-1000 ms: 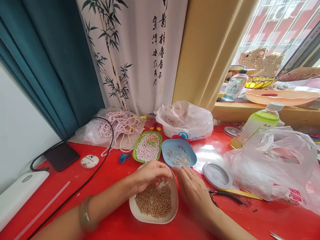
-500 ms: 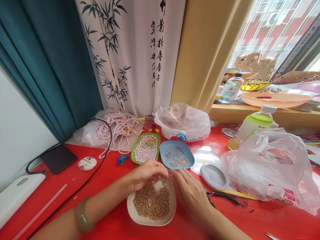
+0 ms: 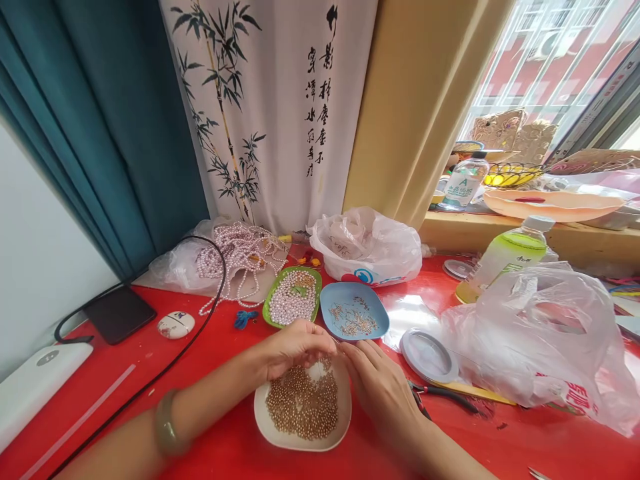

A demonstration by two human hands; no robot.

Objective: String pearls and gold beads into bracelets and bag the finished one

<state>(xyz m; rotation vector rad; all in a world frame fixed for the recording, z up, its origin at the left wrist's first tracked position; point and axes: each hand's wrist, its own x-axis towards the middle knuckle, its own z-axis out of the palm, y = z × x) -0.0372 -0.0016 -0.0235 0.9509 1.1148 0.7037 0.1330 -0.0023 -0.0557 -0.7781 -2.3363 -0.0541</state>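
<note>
Over the back of a white dish (image 3: 270, 433) my left hand (image 3: 300, 347) is closed in a pinch. My right hand (image 3: 377, 377) meets it at the dish's right rim, its fingers also pressed together. What sits between the fingertips is too small and hidden to name. Small gold beads (image 3: 305, 407) fill the dish. Just behind my hands stand a green tray (image 3: 267, 313) of pale pink pearl beads (image 3: 290, 300) and a blue tray (image 3: 330, 293) with small metal pins (image 3: 357, 320).
Pink bead strands (image 3: 240, 250) lie at the back left, near a phone (image 3: 120, 313) and a black cable (image 3: 200, 330). To the right are pliers (image 3: 450, 397), a round lid (image 3: 429, 357), a plastic bag (image 3: 540, 333) and a bottle (image 3: 515, 257). Scissor tips (image 3: 539, 474) show at the front edge.
The view has shifted slightly. Both hands stay together over the dish in nearly the same pose, and nothing has visibly been taken or put down.
</note>
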